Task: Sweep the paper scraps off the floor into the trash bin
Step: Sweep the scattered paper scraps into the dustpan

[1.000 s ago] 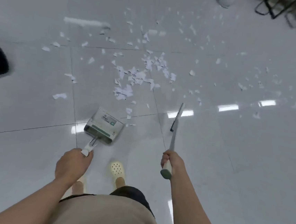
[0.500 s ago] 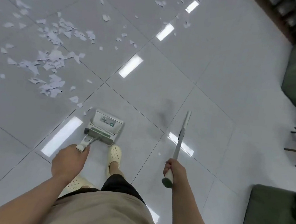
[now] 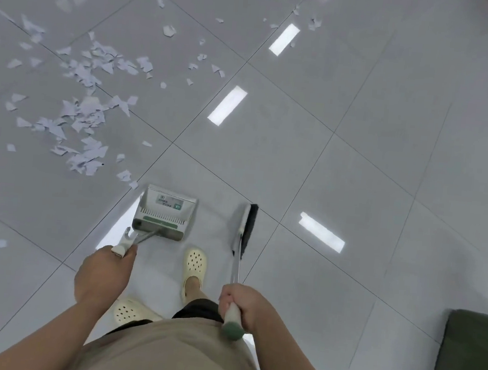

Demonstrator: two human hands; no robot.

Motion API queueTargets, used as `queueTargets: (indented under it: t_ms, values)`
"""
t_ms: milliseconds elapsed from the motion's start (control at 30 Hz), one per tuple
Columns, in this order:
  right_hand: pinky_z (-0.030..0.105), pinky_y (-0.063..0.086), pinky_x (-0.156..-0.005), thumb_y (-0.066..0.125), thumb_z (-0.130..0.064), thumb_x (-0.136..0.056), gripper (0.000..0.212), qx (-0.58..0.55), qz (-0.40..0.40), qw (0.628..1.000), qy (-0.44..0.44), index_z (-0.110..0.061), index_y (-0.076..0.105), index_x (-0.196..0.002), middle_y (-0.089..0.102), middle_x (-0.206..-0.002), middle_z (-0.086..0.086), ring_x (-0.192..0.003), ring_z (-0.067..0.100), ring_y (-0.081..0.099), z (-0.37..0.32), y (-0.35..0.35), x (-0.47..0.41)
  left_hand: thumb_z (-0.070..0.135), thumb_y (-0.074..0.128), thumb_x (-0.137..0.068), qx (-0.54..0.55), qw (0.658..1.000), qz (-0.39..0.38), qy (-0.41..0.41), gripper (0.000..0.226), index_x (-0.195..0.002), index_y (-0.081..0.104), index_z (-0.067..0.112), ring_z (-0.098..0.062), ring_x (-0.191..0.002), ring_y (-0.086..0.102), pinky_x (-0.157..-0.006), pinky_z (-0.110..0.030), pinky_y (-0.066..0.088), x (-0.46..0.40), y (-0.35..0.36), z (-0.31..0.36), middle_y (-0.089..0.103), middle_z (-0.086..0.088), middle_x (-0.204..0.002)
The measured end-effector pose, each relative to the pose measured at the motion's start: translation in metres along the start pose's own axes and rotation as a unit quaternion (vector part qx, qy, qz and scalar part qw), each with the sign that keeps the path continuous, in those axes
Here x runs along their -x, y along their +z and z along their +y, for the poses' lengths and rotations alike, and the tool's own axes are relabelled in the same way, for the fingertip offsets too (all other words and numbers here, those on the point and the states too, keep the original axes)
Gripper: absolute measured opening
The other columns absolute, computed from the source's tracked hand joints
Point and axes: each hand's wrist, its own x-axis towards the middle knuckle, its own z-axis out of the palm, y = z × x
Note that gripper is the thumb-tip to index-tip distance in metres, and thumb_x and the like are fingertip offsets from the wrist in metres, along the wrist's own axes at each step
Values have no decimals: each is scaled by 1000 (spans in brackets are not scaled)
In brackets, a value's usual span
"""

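Paper scraps were all over the glossy tiled floor, with the thickest patch up and to the left of the dustpan and a few stray bits nearly touching its front left corner. None looked to be in the pan yet, so basically the job hadn't started. The person's left hand was wrapped around the dustpan handle, and the right hand had its fingers curled tight on the broom grip. The broom head sat just to the right of the dustpan, on the far side from the mess. No trash bin was anywhere in view.

Honestly the move here would probably be to turn the pan's mouth toward that pile, press its lip flat on the tile, then bring the broom round behind the scraps and use short low strokes. Big swings would likely just send light paper flying.
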Motion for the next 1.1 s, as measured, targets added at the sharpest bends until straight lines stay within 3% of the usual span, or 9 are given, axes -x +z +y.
queueTargets:
  t_ms: [100, 233, 433, 600, 800, 933, 1100]
  values:
    - [22, 36, -37, 51, 4, -79, 25, 81, -59, 995, -21, -8, 48, -57, 40, -55, 6, -39, 13, 36, -30, -1, 5, 51, 56, -97, 23, 999, 11, -26, 51, -70, 57, 7, -30, -65, 58, -59, -35, 45, 3, 2, 9, 62, -11, -67]
    - [21, 31, -32, 53, 1, -84, 25, 84, -95, 991, -51, -13, 43, -67, 31, -64, 2, -37, 9, 31, -92, 4, 1, 47, 56, -98, 84, 992, 41, -91, 56, -67, 55, 1, -32, -60, 55, -55, -34, 42, 10, 4, 15, 59, -14, -62]
    - [18, 27, -30, 46, 1, -88, 34, 47, -168, 984, -48, -20, 34, -64, 31, -48, -5, -32, 6, 28, -131, 78, 14, 49, 57, -97, 106, 979, 88, -147, 51, -71, 58, 6, -29, -63, 58, -56, -33, 41, 18, -14, 4, 62, -12, -67]
    - [14, 28, -31, 44, 4, -86, 33, 42, -164, 982, -88, -17, 34, -62, 31, -42, -4, -30, 7, 27, -140, 133, 41, 58, 53, -97, 132, 964, 131, -191, 58, -70, 58, 6, -29, -61, 57, -55, -32, 41, 38, -22, -17, 62, -11, -65]
    - [15, 32, -31, 45, 1, -86, 30, 15, -120, 988, -94, -16, 36, -62, 34, -54, -5, -29, 9, 36, -120, 164, 58, 62, 50, -97, 160, 942, 169, -244, 67, -70, 59, 2, -28, -62, 55, -54, -33, 38, 57, -27, -47, 61, -13, -67]
    - [15, 36, -34, 42, 1, -82, 28, 94, -72, 988, -98, -15, 38, -58, 41, -44, -2, -31, 13, 41, -91, 178, 62, 59, 52, -98, 176, 932, 174, -263, 63, -70, 59, 3, -27, -62, 54, -55, -34, 39, 63, -27, -72, 61, -13, -67]
    - [21, 40, -43, 45, 2, -80, 18, 189, -42, 977, -86, -10, 44, -67, 46, -66, 4, -49, 19, 45, -46, 208, 50, 58, 54, -97, 196, 929, 159, -271, 59, -70, 59, 6, -30, -64, 58, -56, -34, 43, 61, -33, -109, 63, -12, -68]
